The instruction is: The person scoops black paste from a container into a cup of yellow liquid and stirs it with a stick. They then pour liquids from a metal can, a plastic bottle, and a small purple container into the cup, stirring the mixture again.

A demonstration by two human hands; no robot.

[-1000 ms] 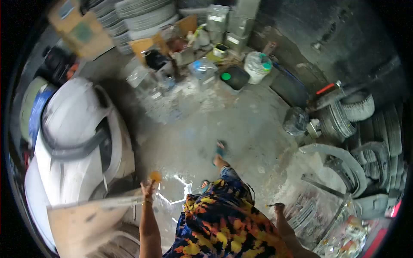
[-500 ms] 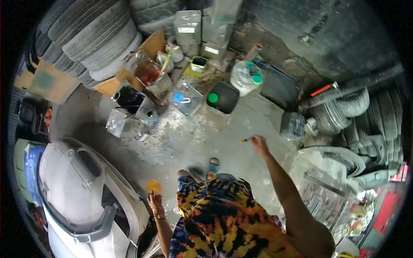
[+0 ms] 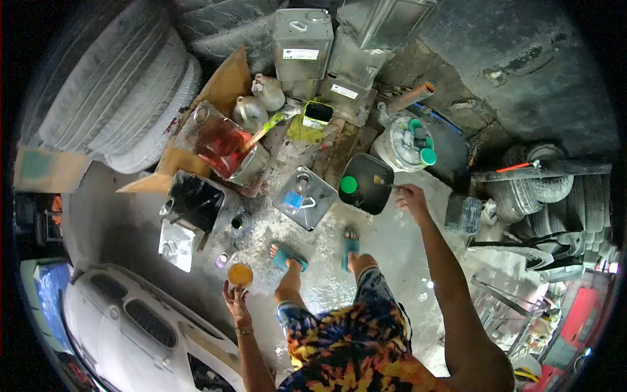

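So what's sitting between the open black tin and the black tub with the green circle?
In the head view, a square metal can stands between the tin and the tub, with a small dark-mouthed container nearer the tin.

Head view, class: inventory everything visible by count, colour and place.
Cup, likely: one, orange, at left hand
Thin tool: one, colour unclear, at right hand
Tub: one, black, by right hand
Bucket: one, white, just beyond tub
Tins: several, silver, back and centre
Jugs: two, dirty white, back
Tyres: several, grey, both sides
Cardboard: several, brown, left
Car part: one, white, lower left
Sandals: two, teal, centre
Clutter: uncounted, mixed, right
Hands: two, bare, left and right
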